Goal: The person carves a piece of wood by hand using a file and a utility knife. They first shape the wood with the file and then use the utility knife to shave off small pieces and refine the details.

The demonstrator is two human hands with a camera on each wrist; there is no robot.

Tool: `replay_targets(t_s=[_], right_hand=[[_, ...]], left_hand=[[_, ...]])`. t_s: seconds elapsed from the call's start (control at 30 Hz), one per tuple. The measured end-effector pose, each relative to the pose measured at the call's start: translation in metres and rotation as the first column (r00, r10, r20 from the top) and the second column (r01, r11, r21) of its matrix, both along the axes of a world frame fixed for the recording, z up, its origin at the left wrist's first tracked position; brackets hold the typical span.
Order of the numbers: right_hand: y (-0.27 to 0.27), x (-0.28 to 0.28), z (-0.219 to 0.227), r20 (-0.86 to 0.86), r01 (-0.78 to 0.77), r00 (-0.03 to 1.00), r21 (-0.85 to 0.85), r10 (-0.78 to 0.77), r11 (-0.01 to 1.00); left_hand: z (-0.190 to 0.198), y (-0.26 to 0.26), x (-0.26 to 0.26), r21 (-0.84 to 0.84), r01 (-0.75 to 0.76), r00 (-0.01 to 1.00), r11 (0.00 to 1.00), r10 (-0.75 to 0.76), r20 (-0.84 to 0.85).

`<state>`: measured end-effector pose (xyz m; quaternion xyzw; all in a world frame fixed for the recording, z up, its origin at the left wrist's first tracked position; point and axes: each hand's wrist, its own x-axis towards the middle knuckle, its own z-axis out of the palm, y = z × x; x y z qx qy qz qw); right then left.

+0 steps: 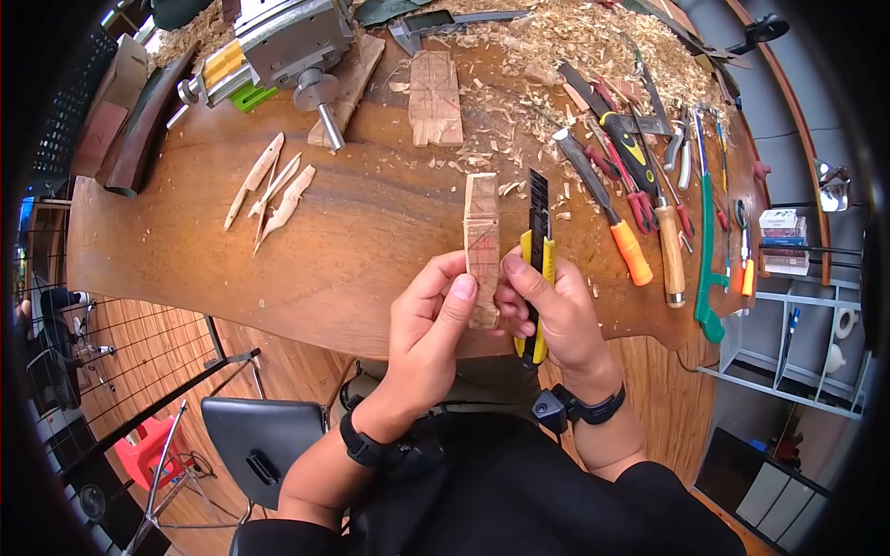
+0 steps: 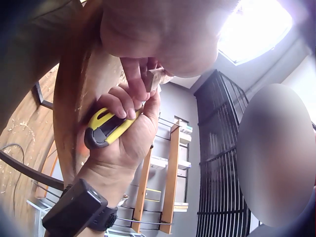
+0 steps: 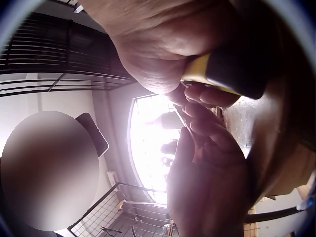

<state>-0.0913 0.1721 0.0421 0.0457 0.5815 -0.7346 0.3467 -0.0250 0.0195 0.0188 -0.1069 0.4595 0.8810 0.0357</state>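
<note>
My left hand [image 1: 425, 329] pinches a small flat block of wood [image 1: 482, 208] between thumb and fingers, held upright over the table's front edge. Pencil lines and a red mark run across the block's face. In my right hand [image 1: 567, 320] is a yellow and black utility knife [image 1: 549, 255], its dark blade out and pointing away from me, just right of the wood. The right fingertips come right up to the block's lower end. From the left wrist view, the right fingers curl round the knife handle [image 2: 107, 132]; the block's end [image 2: 157, 78] shows between the hands.
Three carved wooden pieces [image 1: 289, 208] lie left on the wooden table [image 1: 185, 250]. A vise [image 1: 297, 46] stands behind them, near a marked board [image 1: 436, 97]. Shavings [image 1: 519, 51] cover the back. Chisels, pliers and a green-handled saw [image 1: 706, 250] lie right.
</note>
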Motion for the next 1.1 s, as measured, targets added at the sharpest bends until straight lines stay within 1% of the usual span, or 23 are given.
replay_targets(t_s=[0.07,0.4,0.5,0.57,0.87,1.1], right_hand=[[0.0003,0.0005,-0.0001,0.003,0.003,1.0,-0.009,-0.003,1.0],[0.0026,-0.0001,-0.0011,-0.005,-0.031,1.0,-0.033,0.031,0.999],[0.0034,-0.0002,-0.0014,-0.019,-0.036,0.999,-0.019,0.036,0.999],[0.0036,0.0001,-0.0021,-0.027,-0.041,0.999,-0.016,0.041,0.999],[0.0023,0.0016,-0.0014,-0.027,-0.001,1.0,-0.013,0.001,1.0],[0.0041,0.0012,-0.0056,-0.079,-0.032,0.997,-0.046,0.028,0.998]], left_hand=[[-0.0052,0.0008,-0.0011,0.027,0.003,0.996,1.0,-0.001,-0.091],[-0.005,0.0008,0.0011,0.031,-0.014,0.996,0.999,0.017,-0.084],[-0.0058,0.0011,0.0004,0.044,-0.004,0.995,0.999,0.009,-0.104],[-0.0089,0.0009,0.0003,0.004,-0.003,0.988,1.0,0.003,-0.153],[-0.0054,0.0016,0.0015,-0.007,-0.004,0.99,1.0,0.003,-0.142],[-0.0001,0.0019,0.0036,-0.05,-0.01,0.994,0.999,0.004,-0.109]])
